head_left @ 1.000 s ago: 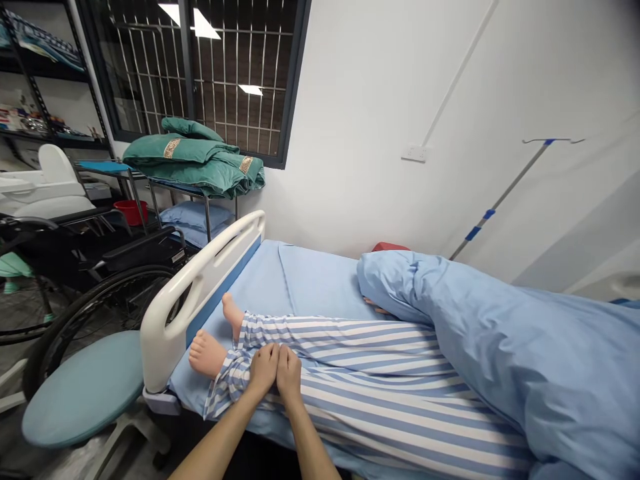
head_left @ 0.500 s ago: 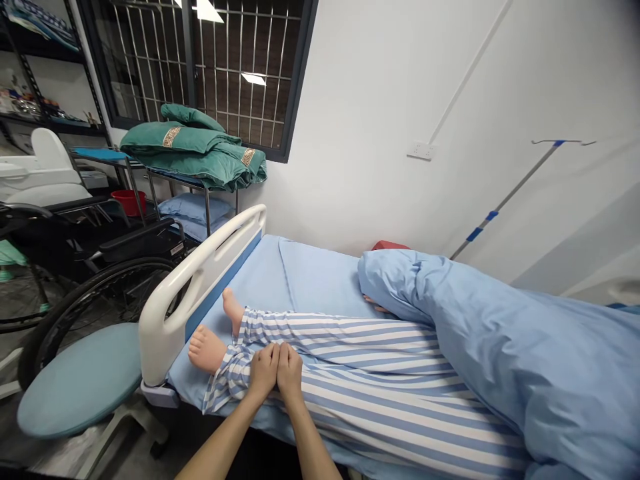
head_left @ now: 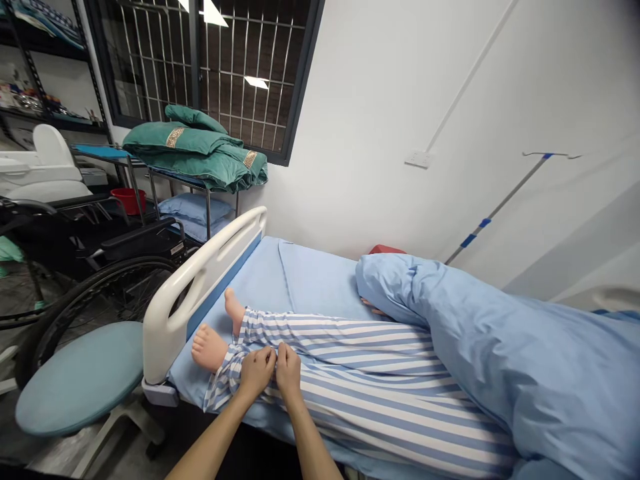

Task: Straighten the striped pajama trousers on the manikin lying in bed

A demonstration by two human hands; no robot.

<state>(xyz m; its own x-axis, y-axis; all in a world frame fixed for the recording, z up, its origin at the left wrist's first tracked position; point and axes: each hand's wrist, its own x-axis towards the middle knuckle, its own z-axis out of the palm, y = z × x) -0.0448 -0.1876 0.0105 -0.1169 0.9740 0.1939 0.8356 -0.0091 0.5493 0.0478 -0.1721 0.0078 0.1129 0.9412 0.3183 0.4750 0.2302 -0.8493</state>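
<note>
My left hand [head_left: 257,370] is closed on the lower near leg of the blue-and-white striped trousers [head_left: 370,380], just above the ankle. Right beside it, my right hand [head_left: 289,369] is closed on the same trouser leg. Both have curled fingers with the knuckles up; the fingertips are mostly hidden. The trousers are on a lying figure that looks like a manikin, with a bare near foot [head_left: 209,348] and a bare far foot [head_left: 234,311] pointing up. A light blue quilt [head_left: 480,333] is bunched over its upper part; fingers of a hand show under the quilt's edge.
A white footboard [head_left: 167,313] closes the bed's left end. Beyond it stand a round blue-green stool [head_left: 83,377] and a wheelchair [head_left: 105,287]. Green folded bedding [head_left: 200,153] lies on a rack below the window. An IV pole [head_left: 500,207] leans at the right by the wall.
My left hand has shifted slightly left and turned, opening a small gap between the two hands at the wrists. My right hand stays nearly in place. The view has tilted slightly.
</note>
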